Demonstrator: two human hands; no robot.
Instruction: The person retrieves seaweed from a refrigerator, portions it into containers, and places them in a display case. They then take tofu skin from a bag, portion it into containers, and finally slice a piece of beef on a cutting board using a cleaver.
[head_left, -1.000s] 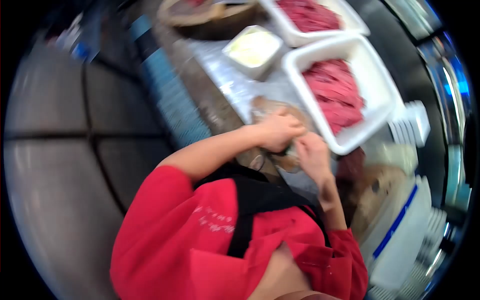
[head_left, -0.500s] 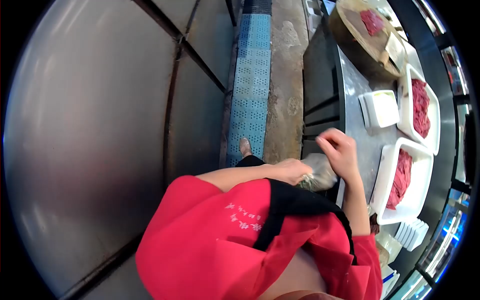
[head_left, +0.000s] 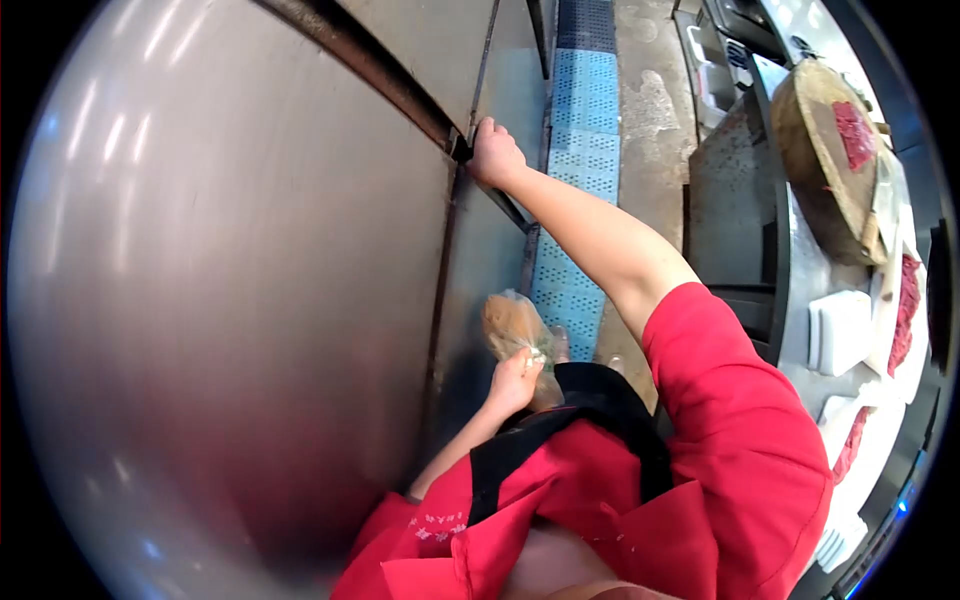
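Observation:
My left hand [head_left: 515, 382] is closed around the gathered neck of a clear plastic bag [head_left: 548, 388]. Something orange-brown [head_left: 512, 318] shows through the bag, which hangs beside the steel cabinet. My right arm stretches across my front, and my right hand [head_left: 496, 155] grips the edge of a stainless steel cabinet door [head_left: 400, 60] where the dark seams meet. Its fingertips are partly hidden behind the hand.
Blue perforated mats [head_left: 583, 170] run along the floor. On the right, a steel counter [head_left: 808, 290] carries a round chopping block [head_left: 830, 190] with red meat [head_left: 853, 135], stacked white containers [head_left: 840, 332] and white trays [head_left: 880, 440] of meat.
My body has turned left toward the cabinet. My right hand has moved from beside the counter to the cabinet door, and the bag has come along in my left hand.

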